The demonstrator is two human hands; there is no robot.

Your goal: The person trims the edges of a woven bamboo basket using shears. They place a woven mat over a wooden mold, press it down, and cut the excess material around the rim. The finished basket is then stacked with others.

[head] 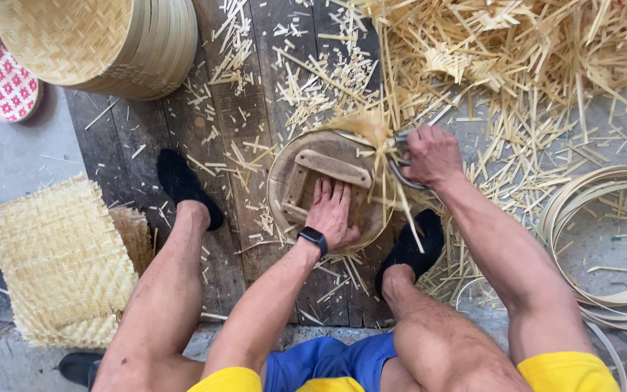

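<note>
Left hand pressed flat, fingers spread and released, on the round wooden form between the feet. Right hand clenched on shears just right of those fingers, blades at the bamboo strips standing off the form's rim. Trimmings scattered beyond; woven mat far left.

Woven mats left of round form

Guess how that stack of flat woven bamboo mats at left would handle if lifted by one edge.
The woven mats look thin and open-weave, so probably light and floppy, sagging from a one-edge lift. Loose strip ends fray at their borders, so they may snag or shed. Stacked unbound, the sheets would likely slide apart rather than lift together.
</note>
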